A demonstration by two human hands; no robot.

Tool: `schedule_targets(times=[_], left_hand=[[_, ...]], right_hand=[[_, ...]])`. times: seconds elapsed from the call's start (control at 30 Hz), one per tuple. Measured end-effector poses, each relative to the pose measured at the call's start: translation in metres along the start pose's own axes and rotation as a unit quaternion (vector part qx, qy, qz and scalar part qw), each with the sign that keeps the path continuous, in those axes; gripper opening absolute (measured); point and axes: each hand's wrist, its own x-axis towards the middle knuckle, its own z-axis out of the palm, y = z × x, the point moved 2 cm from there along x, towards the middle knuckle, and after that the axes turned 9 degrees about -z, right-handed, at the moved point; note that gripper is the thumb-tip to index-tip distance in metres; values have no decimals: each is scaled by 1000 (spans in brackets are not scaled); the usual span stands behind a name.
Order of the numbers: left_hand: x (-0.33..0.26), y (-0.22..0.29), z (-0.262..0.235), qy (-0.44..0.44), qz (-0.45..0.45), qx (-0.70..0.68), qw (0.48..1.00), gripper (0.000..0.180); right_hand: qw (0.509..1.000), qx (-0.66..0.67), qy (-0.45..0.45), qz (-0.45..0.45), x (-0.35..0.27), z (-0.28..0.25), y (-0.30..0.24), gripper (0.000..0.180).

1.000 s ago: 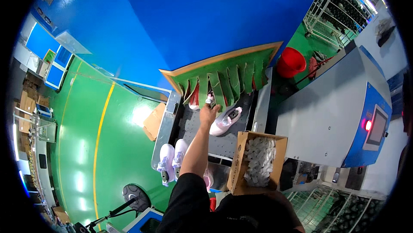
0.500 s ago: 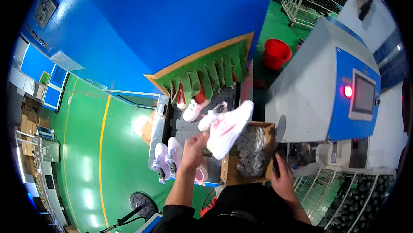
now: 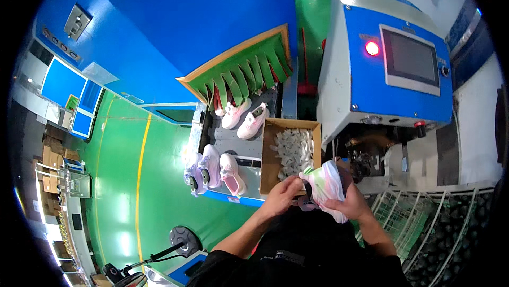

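I see L hand [image 3: 283, 197] pinching a dark bit at one end of a shoe [image 3: 324, 182], R hand [image 3: 352, 203] clasping its other side; it's up near the box [image 3: 269, 151] — mid-handling, I'd judge; two shoes [image 3: 253, 122] on the belt [image 3: 225, 141] lie untouched, prob. what's left; three more shoes [image 3: 232, 169] by its near end — done or not, can't tell.

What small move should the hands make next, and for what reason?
Perhaps steady the pale shoe with the right hand while the left hand works at its dark part: the right grips its side, and the left is beside that part.
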Motion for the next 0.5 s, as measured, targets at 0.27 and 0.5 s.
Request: schedule_targets(times=[0.27, 0.5], left_hand=[[33, -40, 112, -60, -99, -124, 986, 22], [28, -80, 182, -111, 26, 44, 993, 23]], right_hand=[[979, 190, 53, 49, -87, -74, 38, 101], [835, 382, 392, 50, -153, -102, 85, 70]])
